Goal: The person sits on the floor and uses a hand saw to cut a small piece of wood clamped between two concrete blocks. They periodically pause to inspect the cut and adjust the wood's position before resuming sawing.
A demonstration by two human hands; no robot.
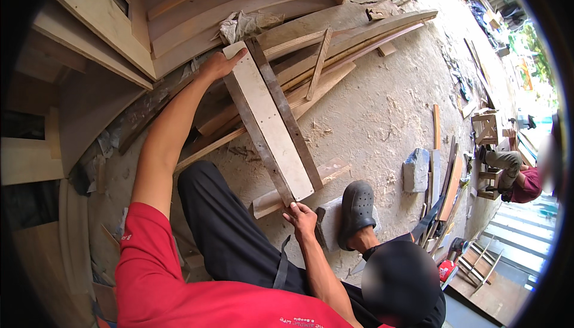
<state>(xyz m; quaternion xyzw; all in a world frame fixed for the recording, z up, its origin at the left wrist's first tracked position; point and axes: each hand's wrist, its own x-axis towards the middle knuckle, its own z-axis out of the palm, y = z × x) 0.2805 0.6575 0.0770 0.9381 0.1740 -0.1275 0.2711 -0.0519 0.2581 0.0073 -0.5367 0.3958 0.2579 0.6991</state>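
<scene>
Evidently, the panel [270, 121] above the floor [373, 110] already has 2 dark strips [286, 113] along its long sides; whether they're fastened, and what's left, can't be told. Nearest, the right hand [303, 219] pinches 1 strip's end; beyond, the left hand [217, 66], arm outstretched, clamps the panel's far end, near planks [359, 38].

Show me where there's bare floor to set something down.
The widest bare patch is the floor between the white board, the dark clog and the blue-grey block, though shavings speckle it. Crowded: the timber pile around the board's upper half, and the loose planks right of the block.
</scene>
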